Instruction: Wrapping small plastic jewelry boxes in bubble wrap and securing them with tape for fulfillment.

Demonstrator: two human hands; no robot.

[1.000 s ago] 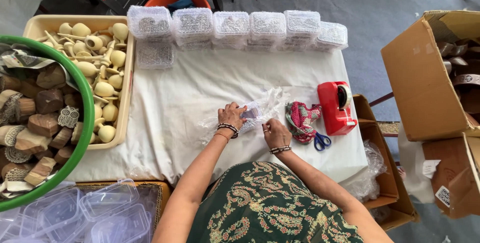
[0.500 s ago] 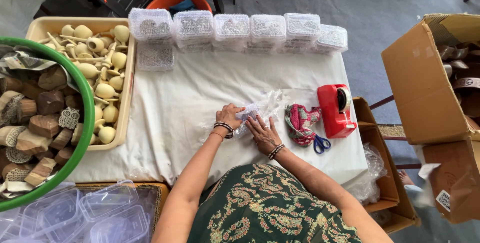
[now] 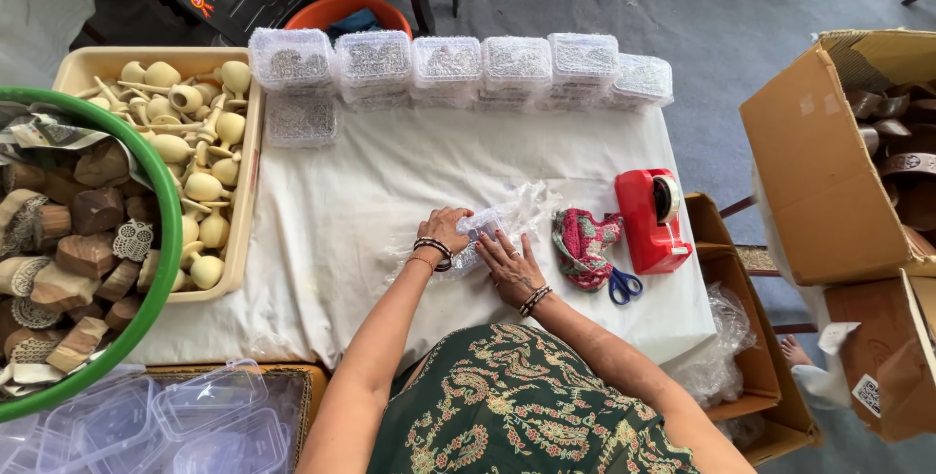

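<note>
1. Two hands at frame centre, both yours, on a clear plastic bag [image 3: 502, 225] lying on the white cloth [image 3: 331, 220].
2. Left hand [image 3: 444, 232]: fingers curled, closed on the bag's left part, pinching the plastic. Bangles on the wrist.
3. Right hand [image 3: 507, 261]: fingers spread, palm down, pressed flat on the bag. Bangles on this wrist too.
4. Bag: crumpled, see-through, holds a small pale packed item under your fingers; can't tell what kind. Its loose end fans out toward upper right of the hands.
5. Just right of the bag: a folded red-green rag [image 3: 582, 243], touching blue-handled scissors [image 3: 622, 287] at its lower edge.
6. Right of the rag: red tape dispenser [image 3: 651, 221], near the cloth's right edge.
7. Top centre: row of clear lidded boxes [image 3: 458, 66] stacked along the cloth's far edge, filled with small grey pieces.
8. Upper left: beige tray [image 3: 246, 181] of pale wooden pieces with round heads and stems.
9. Far left: green tub [image 3: 168, 240] with brown wood blocks and lacy cut-outs.
10. Lower left: empty clear containers [image 3: 185, 415], stacked loosely.
11. Right edge: open carton [image 3: 814, 162] with dark round parts inside; a second carton below it.
12. Top centre behind the boxes: orange bucket [image 3: 341, 11].
</note>
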